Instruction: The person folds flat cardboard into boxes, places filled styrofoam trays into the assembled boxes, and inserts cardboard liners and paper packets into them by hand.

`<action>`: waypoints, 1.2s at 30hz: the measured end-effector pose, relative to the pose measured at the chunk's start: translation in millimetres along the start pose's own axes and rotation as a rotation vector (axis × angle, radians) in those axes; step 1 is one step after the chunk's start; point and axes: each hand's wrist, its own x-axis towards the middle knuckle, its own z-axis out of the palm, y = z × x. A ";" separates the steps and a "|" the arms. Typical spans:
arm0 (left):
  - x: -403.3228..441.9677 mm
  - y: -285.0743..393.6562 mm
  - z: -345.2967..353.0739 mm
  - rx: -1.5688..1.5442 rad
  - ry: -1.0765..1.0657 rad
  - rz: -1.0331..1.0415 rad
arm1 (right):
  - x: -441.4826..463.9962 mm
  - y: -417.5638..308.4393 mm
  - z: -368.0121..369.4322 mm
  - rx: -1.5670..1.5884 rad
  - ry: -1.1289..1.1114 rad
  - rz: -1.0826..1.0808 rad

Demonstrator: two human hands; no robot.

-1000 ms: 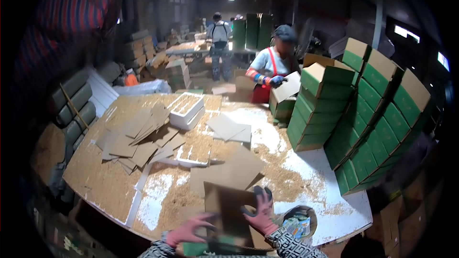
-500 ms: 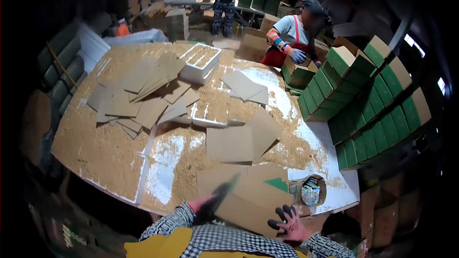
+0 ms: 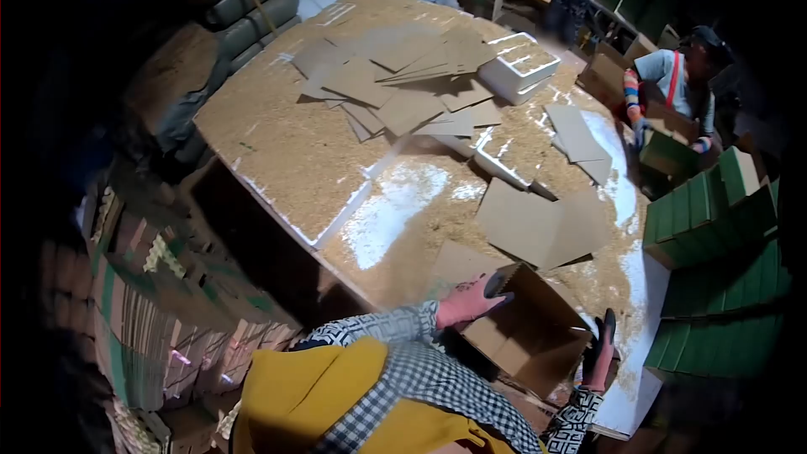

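Note:
A cardboard box stands opened up in front of my body at the near table edge, its brown inside facing me. My left hand, in a pink glove with dark fingertips, grips the box at its left upper edge. Along the box's right side is my right hand, gloved the same way, its fingers stretched out; whether the palm touches the wall cannot be seen. Beyond the box lie flat cardboard sheets on the table.
The table is strewn with sawdust-like material. Cardboard sheets are heaped farther off beside a white tray. Green boxes are stacked at right, near a co-worker handling a box. Folded cardboard stands at lower left.
The flat folded cardboard under my hands has been opened into a box. My left hand now grips its edge, my right is at its side. The view has turned left and downward.

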 end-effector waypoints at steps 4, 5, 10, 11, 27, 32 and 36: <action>-19.8 -111.9 -86.1 -0.100 0.784 -0.067 | 8.8 35.9 29.7 -1.178 0.135 -0.303; -27.2 -147.3 -118.7 0.103 1.146 -0.190 | 10.3 35.2 33.0 -1.185 0.178 -0.261; -77.1 -358.3 -203.2 -0.092 1.137 -1.086 | 16.6 41.6 39.6 -1.096 0.173 -0.223; -64.4 -368.8 -199.7 -0.244 1.104 -1.028 | 19.5 40.6 37.0 -1.063 0.167 -0.201; -68.2 -35.4 -118.5 -1.412 0.580 -0.052 | 25.9 46.2 30.9 -0.955 0.214 -0.281; -6.4 24.2 -38.4 -0.982 0.074 0.101 | 14.9 49.7 12.4 0.314 0.038 -0.659; 3.6 37.3 -18.9 -0.719 -0.040 0.289 | -39.1 -8.3 -3.0 0.420 -0.122 -0.048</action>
